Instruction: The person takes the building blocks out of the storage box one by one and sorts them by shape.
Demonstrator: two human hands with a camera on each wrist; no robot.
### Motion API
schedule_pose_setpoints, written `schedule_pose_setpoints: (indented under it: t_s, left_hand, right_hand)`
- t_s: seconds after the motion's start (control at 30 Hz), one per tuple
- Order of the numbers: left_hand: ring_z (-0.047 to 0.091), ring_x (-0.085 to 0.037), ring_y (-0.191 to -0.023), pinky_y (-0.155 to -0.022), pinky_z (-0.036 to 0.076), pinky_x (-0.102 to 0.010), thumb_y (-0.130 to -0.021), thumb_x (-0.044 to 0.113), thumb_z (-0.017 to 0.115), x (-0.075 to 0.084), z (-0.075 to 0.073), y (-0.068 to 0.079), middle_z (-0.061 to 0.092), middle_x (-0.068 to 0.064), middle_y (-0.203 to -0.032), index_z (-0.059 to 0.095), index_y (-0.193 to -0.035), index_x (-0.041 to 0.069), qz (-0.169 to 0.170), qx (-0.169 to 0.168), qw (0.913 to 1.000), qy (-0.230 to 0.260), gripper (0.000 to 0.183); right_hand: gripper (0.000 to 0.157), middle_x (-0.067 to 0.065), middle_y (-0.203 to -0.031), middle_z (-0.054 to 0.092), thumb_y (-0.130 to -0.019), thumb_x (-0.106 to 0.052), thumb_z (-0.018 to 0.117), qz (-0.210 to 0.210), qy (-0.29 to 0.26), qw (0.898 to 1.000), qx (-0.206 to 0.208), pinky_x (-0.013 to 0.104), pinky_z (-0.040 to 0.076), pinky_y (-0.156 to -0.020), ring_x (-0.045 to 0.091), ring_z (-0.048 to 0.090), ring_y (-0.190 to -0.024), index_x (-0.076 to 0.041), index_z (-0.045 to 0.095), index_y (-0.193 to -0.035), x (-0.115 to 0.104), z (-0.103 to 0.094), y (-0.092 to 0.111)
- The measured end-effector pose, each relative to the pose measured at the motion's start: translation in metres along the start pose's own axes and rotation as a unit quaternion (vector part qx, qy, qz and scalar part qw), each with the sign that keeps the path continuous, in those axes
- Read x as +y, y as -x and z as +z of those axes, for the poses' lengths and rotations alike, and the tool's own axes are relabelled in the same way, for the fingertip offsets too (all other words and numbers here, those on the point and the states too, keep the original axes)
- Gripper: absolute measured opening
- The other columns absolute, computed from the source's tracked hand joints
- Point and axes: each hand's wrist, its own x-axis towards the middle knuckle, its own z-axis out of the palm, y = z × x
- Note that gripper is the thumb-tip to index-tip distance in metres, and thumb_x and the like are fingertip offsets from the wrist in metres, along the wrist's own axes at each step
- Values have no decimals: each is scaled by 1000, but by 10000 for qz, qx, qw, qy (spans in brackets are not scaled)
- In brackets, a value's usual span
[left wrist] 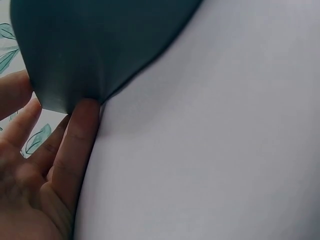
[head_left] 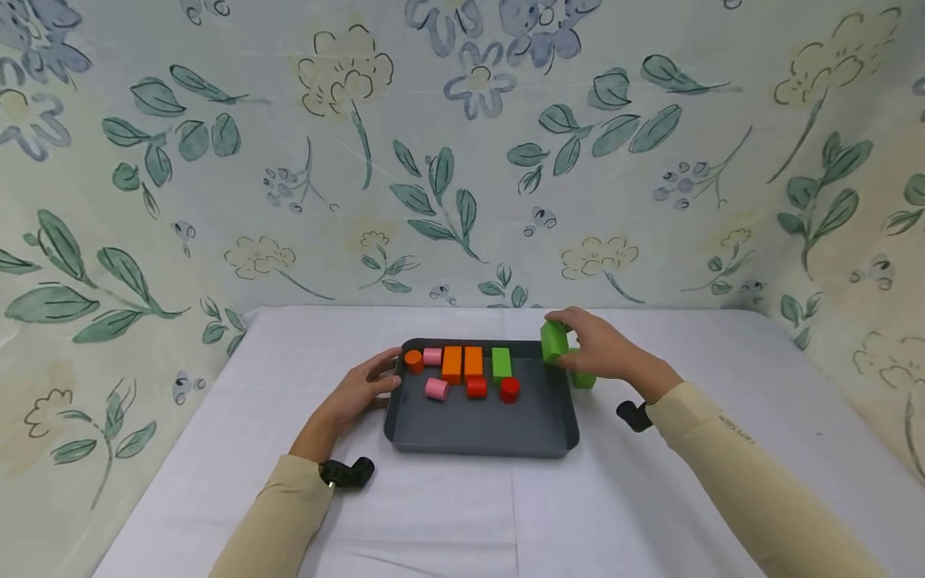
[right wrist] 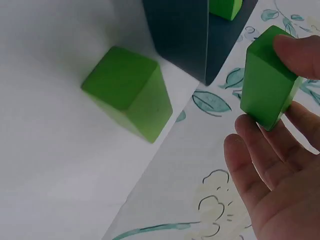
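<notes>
My left hand (head_left: pixel 363 388) holds the left edge of a dark grey tray (head_left: pixel 470 437), with its thumb and fingers at the rim. Close up, the left wrist view shows those fingers (left wrist: pixel 75 145) against the tray's outer wall. At the tray's back right corner, my right hand (head_left: pixel 600 345) pinches a green block (head_left: pixel 554 343) between thumb and fingers, raised above the rim. A second green block (right wrist: pixel 127 87) stands on the cloth beside the tray's right side, partly hidden by the hand in the head view. Another green block (head_left: pixel 501 364) sits inside the tray.
Inside the tray are two orange blocks (head_left: pixel 451 365), an orange cylinder (head_left: pixel 413 361), two pink cylinders (head_left: pixel 437 389) and two red cylinders (head_left: pixel 509 390). A white cloth (head_left: pixel 433 514) covers the table. Behind it hangs a floral backdrop (head_left: pixel 477 201).
</notes>
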Motion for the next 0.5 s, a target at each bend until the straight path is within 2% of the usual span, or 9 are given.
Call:
schedule_pose_setpoints:
  t_s: [0.27, 0.37, 0.5]
  left_hand:
    - [39, -35, -145, -106, 50, -49, -96, 24, 63, 0, 1, 0, 31, -9, -163, 38, -152, 34, -51, 45, 10000, 30, 62]
    - [39, -36, -145, -107, 49, -50, -97, 25, 62, 1, 1, -1, 29, -10, -164, 36, -153, 33, -15, 5, 10000, -6, 63]
    - [39, -37, -145, -107, 48, -51, -97, 25, 62, 1, 1, -1, 28, -10, -164, 35, -154, 32, -35, 15, 10000, -26, 63]
  right_hand:
    - [68, 23, -140, 50, -83, -4, 70, 39, 31, 9992, 387, 58, 51, -97, 42, 55, -121, 1, 44, -145, 47, -18, 23]
    - [69, 27, -140, 48, -82, -3, 70, 351, 13, 9986, 400, 58, 51, -98, 46, 55, -120, 4, 41, -145, 68, -17, 30]
    - [69, 30, -142, 45, -83, -3, 68, 828, -167, 9963, 177, 59, 49, -101, 49, 52, -122, 6, 39, -145, 84, -14, 36]
